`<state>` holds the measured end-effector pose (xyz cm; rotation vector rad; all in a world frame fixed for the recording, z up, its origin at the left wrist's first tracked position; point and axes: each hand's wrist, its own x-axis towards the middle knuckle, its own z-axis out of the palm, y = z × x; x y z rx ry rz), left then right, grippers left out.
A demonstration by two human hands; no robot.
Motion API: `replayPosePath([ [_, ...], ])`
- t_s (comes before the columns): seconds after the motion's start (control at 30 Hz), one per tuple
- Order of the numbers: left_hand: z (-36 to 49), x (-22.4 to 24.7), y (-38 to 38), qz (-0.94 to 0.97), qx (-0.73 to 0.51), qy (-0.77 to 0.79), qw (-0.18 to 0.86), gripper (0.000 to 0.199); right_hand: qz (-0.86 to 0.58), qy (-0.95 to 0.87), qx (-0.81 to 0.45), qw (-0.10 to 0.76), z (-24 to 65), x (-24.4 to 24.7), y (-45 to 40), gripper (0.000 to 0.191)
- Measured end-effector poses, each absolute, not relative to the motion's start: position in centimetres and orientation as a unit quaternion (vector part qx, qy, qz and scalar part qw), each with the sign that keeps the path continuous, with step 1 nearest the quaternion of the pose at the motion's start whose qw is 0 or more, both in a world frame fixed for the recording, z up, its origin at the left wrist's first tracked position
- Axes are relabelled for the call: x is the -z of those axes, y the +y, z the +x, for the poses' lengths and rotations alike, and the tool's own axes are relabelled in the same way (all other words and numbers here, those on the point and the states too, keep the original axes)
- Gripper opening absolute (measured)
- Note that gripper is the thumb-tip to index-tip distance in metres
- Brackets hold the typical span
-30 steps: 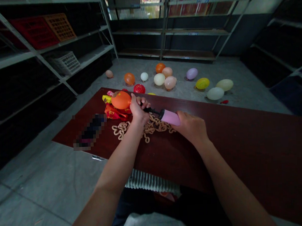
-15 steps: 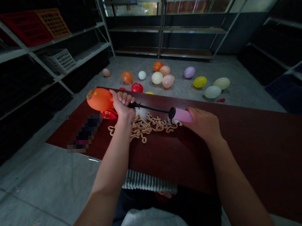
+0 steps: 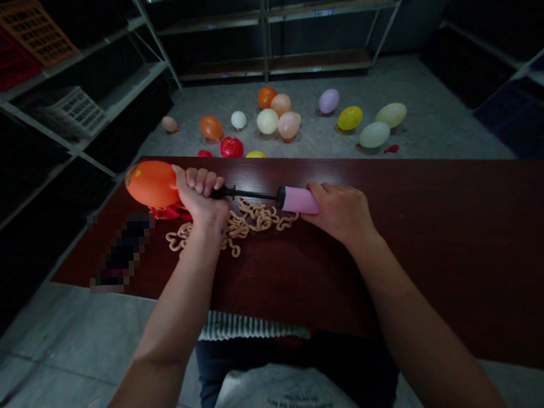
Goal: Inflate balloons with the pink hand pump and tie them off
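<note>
My left hand [image 3: 202,195] is closed around the black end of a hand balloon pump [image 3: 299,200], with an inflated orange balloon [image 3: 151,184] at its thumb side. The balloon's neck is hidden by my fingers. My right hand [image 3: 342,210] grips the pump's pink barrel, and a stretch of black rod shows between the hands. Below the pump, a pile of tan, curly long balloons [image 3: 243,225] lies on the dark red-brown table [image 3: 418,246]. Red shiny material [image 3: 171,212] sits under the orange balloon.
A blurred-out dark object [image 3: 123,249] lies on the table's left part. Beyond the far edge, several inflated balloons [image 3: 267,121] rest on the floor. Metal shelves [image 3: 320,62] stand at the back and sides, with crates [image 3: 79,113] on the left.
The view has tilted down and shifted. The visible rod between my hands is somewhat shorter, with the barrel closer to my left hand. Both hands keep their grip.
</note>
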<state>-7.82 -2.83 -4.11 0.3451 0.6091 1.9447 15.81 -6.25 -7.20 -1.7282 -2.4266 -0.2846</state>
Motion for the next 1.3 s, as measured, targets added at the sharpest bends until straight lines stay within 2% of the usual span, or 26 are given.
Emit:
replayPosePath([
  [0.2,-4.7,5.0,-3.7,0.148,-0.784,0.242,0.553,0.059,-0.568,-0.816,0.072,0.082,13.4,7.2,-7.5,0.041],
  [0.4,-3.3,5.2,-3.9,0.156,-0.76,0.294,0.558,0.064,-0.569,-0.816,0.062,0.084,13.3,7.3,-7.6,0.041],
  [0.63,-4.9,4.9,-2.8,0.132,-0.766,0.294,0.556,0.064,-0.566,-0.808,0.099,0.129,12.7,7.6,-7.0,0.043],
  [0.87,-7.2,5.2,-1.7,0.115,-0.794,0.275,0.53,0.063,-0.57,-0.803,0.123,0.122,12.8,7.9,-6.1,0.053],
  [1.3,-11.4,3.9,-1.4,0.103,-0.821,0.235,0.51,0.062,-0.575,-0.785,0.188,0.13,17.1,7.3,-5.3,0.045],
])
